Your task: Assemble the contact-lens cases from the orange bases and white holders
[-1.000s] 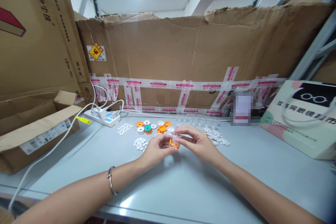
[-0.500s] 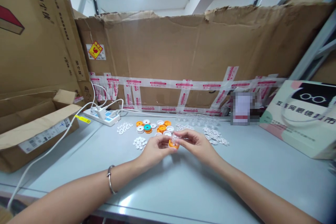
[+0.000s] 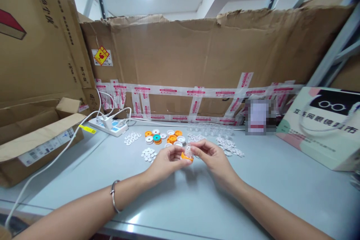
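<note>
Over the middle of the grey table, my left hand point(image 3: 168, 161) pinches an orange round plastic cap point(image 3: 186, 157) by its side. My right hand point(image 3: 211, 155) grips a clear plastic piece point(image 3: 188, 150) from above, and it meets the orange cap. Whether the two are joined I cannot tell. Behind my hands lies a cluster of orange and white round caps point(image 3: 172, 140), one with a teal top point(image 3: 156, 138). Small white discs point(image 3: 148, 154) are spread just left of my left hand. Flat white pieces point(image 3: 229, 147) lie beyond my right hand.
White rings point(image 3: 132, 138) lie farther left, near a white power strip point(image 3: 111, 125) with cables. A row of clear plastic parts point(image 3: 211, 129) stands along the back. An open cardboard box point(image 3: 45, 138) is at left, a printed box point(image 3: 320, 127) at right. Large cardboard point(image 3: 168, 56) forms the back.
The orange cap in my left hand has tilted and shifted slightly right and down. My right fingers stay on the clear piece, which now shows more. The camera view has moved slightly.
</note>
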Demonstrator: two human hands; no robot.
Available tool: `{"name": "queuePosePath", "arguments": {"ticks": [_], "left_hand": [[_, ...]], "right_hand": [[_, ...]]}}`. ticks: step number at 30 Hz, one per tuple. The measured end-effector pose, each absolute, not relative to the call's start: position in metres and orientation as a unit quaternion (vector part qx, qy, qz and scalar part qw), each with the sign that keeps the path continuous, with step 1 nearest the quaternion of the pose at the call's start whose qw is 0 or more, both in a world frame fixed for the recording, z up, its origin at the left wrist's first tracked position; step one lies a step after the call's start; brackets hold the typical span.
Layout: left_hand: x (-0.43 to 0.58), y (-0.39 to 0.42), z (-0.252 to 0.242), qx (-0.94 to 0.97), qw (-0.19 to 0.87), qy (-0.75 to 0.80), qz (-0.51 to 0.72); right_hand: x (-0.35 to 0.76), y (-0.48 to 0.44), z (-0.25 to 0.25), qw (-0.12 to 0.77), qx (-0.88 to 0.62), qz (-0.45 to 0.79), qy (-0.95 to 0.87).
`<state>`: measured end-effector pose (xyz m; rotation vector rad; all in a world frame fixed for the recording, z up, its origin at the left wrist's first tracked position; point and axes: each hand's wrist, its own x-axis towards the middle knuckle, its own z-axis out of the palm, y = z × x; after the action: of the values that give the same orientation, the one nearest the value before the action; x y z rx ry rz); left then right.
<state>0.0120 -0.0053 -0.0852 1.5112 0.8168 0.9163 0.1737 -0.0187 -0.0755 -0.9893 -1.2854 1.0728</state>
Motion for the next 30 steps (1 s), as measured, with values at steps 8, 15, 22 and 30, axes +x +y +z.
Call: {"name": "queuePosePath", "arguments": {"ticks": [8, 15, 22, 30], "left_hand": [[0.009, -0.006, -0.085, 0.6, 0.655, 0.297, 0.35], [0.008, -0.005, -0.085, 0.603, 0.656, 0.283, 0.356], [0.01, -0.009, -0.078, 0.627, 0.628, 0.3, 0.35], [0.01, -0.013, -0.085, 0.686, 0.551, 0.316, 0.354]], "right_hand": [[0.177, -0.019, -0.072, 0.546, -0.366, 0.567, -0.497], [0.182, -0.019, -0.071, 0.507, -0.348, 0.559, -0.556], [0.181, -0.019, -0.07, 0.504, -0.363, 0.537, -0.57], [0.172, -0.022, -0.083, 0.52, -0.401, 0.5, -0.564]]}}
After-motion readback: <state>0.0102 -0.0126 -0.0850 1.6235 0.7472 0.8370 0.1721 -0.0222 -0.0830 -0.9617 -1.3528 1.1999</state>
